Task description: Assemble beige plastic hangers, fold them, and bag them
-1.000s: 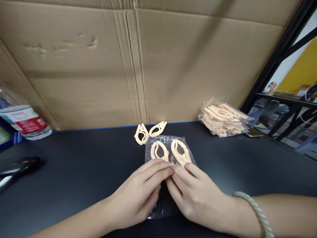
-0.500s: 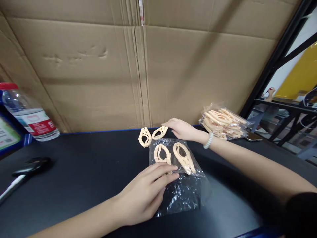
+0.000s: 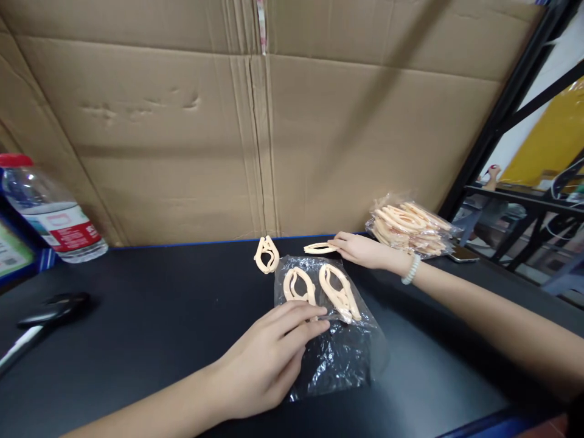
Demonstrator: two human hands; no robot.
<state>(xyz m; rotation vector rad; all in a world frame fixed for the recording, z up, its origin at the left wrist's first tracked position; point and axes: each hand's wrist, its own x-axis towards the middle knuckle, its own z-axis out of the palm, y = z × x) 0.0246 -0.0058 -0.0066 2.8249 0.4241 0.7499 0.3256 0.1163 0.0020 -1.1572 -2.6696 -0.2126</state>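
My left hand (image 3: 278,350) is closed on a clear plastic bag (image 3: 340,359) that lies flat on the table, its fingertips over the lower end of one peach folding clothes hanger (image 3: 288,285). A second folded hanger (image 3: 343,303) lies beside that one, at the bag's upper right. Beyond the bag, my right hand (image 3: 365,250) pinches the right end of another folded hanger (image 3: 317,249), which is seen edge-on. Near the table's back edge, to the left of it, lies a loose folded hanger (image 3: 259,260).
Bagged peach hangers (image 3: 408,225) are piled at the back right, with a phone (image 3: 464,254) beside them. A bottle (image 3: 68,225) stands at the left, behind a black object with a white cable (image 3: 50,309). A cardboard wall (image 3: 182,152) rises behind the black table (image 3: 159,316).
My right hand has moved right along the back of the table, carrying the hanger away from the loose one and turning it edge-on. My left hand stays on the bag.
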